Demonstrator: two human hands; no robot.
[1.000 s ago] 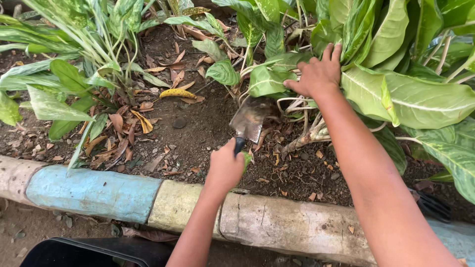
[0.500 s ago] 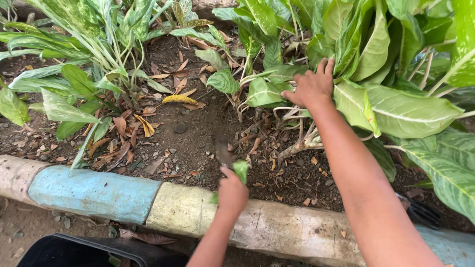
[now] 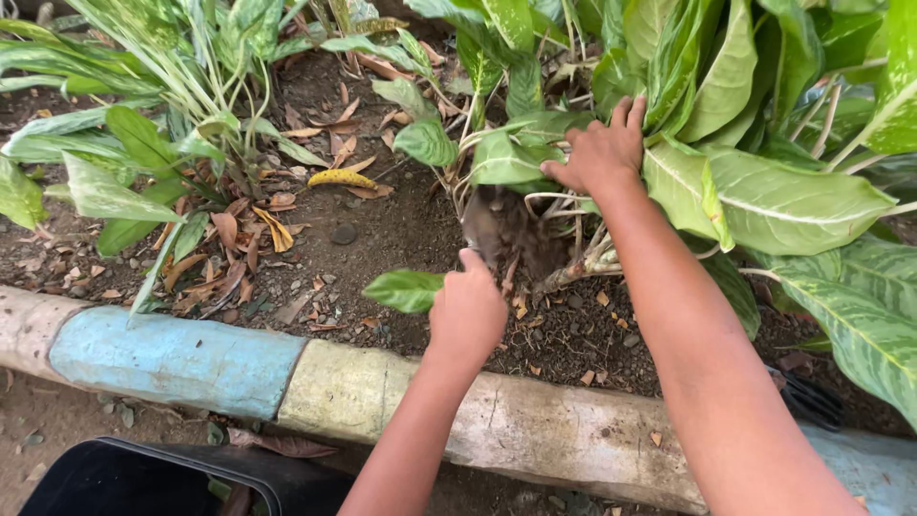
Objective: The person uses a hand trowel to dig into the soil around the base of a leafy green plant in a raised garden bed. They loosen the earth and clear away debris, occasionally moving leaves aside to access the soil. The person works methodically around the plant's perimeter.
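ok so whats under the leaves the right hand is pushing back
Under the leaves held back by the right hand, pale stems and dark soil show. The left hand holds a trowel there; its handle is covered.

yellow leaf on soil mid-bed | painted curb along bed's near edge | black bin bottom-left
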